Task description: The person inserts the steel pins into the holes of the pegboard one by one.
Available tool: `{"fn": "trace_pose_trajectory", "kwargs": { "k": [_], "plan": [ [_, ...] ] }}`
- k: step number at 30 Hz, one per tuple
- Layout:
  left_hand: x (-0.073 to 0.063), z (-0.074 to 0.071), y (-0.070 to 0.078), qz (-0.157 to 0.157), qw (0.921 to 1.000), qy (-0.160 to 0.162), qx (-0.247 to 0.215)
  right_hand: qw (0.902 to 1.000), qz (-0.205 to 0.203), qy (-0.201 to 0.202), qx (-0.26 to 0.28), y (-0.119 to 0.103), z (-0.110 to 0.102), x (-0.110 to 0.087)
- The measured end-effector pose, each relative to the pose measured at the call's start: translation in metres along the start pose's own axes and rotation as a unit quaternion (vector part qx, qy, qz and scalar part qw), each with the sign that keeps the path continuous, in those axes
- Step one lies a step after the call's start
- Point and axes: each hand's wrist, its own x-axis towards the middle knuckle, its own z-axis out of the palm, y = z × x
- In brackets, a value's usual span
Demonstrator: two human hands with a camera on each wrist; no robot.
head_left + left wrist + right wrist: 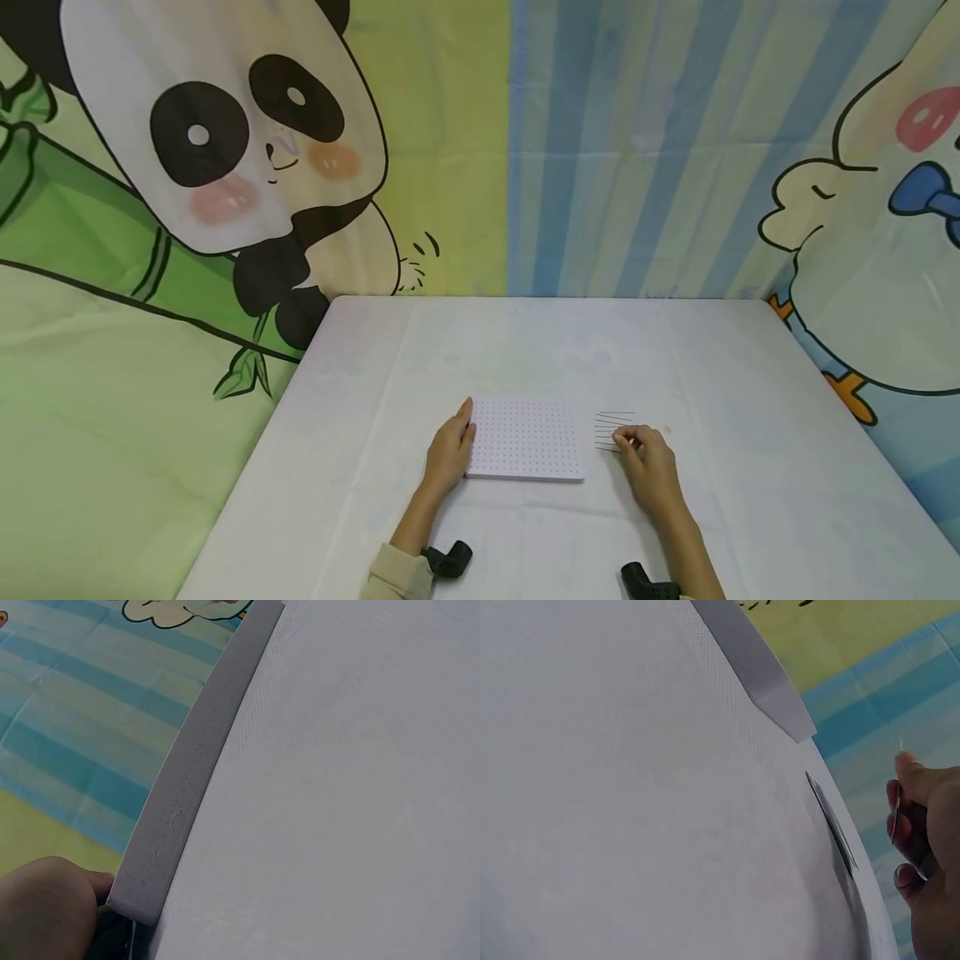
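L hand (447, 450) on L edge of white pegboard (525, 437): fingers grasping the edge, w/ tips at the side nr the far L corner; exact wrap underneath hidden. Board lies flat on white counter (375, 392), approx ctr, dotted w/ a regular grid of small holes, plain side wall visible in both wrist cams.

R hand (648, 467) is R of board, apart from it; thumb + fingers pinching one thin metal pin (897, 817), end poking out past the fingertips (R wrist cam). Loose pins (830, 821) sit on the counter just R of board, roughly parallel, spread in a col, lengthwise L-R; R hand partly over them in head view, so no exact qty.

Black wrist units: L one (450, 560), R one (648, 583). Beige sleeve (397, 575) on L arm. Bkgd: panda print (225, 133) on L, blue-striped cloth (645, 150) behind the counter.
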Motion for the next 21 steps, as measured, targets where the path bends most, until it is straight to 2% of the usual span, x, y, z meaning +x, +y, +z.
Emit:
{"fn": "trace_pose_trajectory", "kwargs": {
  "k": [3, 5, 8, 11, 14, 18, 21],
  "plan": [
    [0.000, -0.001, 0.001, -0.002, 1.0000, 0.002, 0.006, 0.9978, -0.001, 0.030, 0.060, -0.014, 0.004, 0.004],
    [0.000, -0.002, 0.002, -0.004, 0.9999, 0.004, 0.010, 0.9924, 0.005, 0.042, 0.116, -0.023, 0.010, 0.007],
    [0.000, -0.002, 0.002, -0.003, 0.9998, 0.007, 0.017, 0.9763, 0.010, 0.045, 0.211, -0.037, 0.021, 0.010],
    [0.000, -0.002, 0.002, -0.005, 0.9998, 0.007, 0.019, 0.9582, 0.018, 0.039, 0.283, -0.049, 0.036, 0.010],
    [0.000, -0.001, 0.002, -0.008, 0.9997, 0.006, 0.020, 0.9497, 0.026, 0.028, 0.311, -0.061, 0.052, 0.008],
    [-0.001, 0.000, 0.001, -0.007, 0.9996, 0.006, 0.026, 0.9503, 0.018, 0.012, 0.311, -0.070, 0.073, 0.004],
    [-0.001, 0.000, 0.000, -0.004, 0.9996, 0.005, 0.027, 0.9556, -0.014, 0.006, 0.294, -0.074, 0.085, 0.002]
  ]
}}
